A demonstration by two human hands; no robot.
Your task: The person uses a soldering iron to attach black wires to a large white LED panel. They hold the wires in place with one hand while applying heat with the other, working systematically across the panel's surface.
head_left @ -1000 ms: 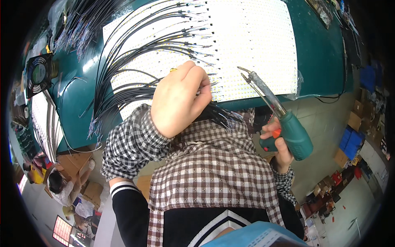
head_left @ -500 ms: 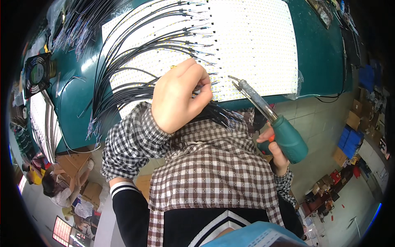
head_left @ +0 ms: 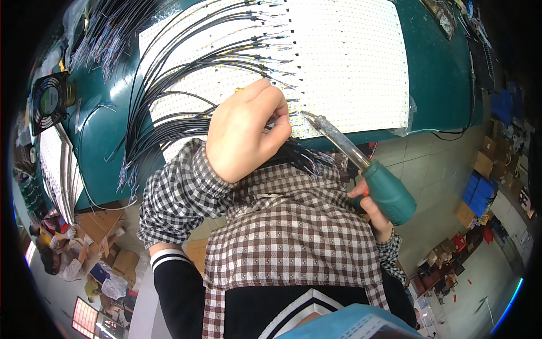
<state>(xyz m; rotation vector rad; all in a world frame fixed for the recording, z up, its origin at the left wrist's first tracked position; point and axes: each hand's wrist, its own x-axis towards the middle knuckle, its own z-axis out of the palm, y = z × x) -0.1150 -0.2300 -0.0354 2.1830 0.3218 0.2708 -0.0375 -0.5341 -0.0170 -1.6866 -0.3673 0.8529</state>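
Note:
My left hand is pinched closed over the white LED board, its fingertips on a thin wire that shows just past them. Most of what lies between those fingers is hidden. A soldering iron with a fat green handle is gripped in my right hand. The iron slants up and to the left, and its tip is at the board beside the wire, close to my left fingertips. Whether tip and board touch I cannot tell. Black cables fan across the board's left half, their stripped ends along its middle line.
Loose cable bundles lie at the table's far left. A small black fan stands at the left edge near stacked white boards. More wire ends hang over the near edge. Other people sit at the lower left.
The soldering iron has moved left and slightly down, so its tip is now nearer my left fingertips. My left hand has hardly moved.

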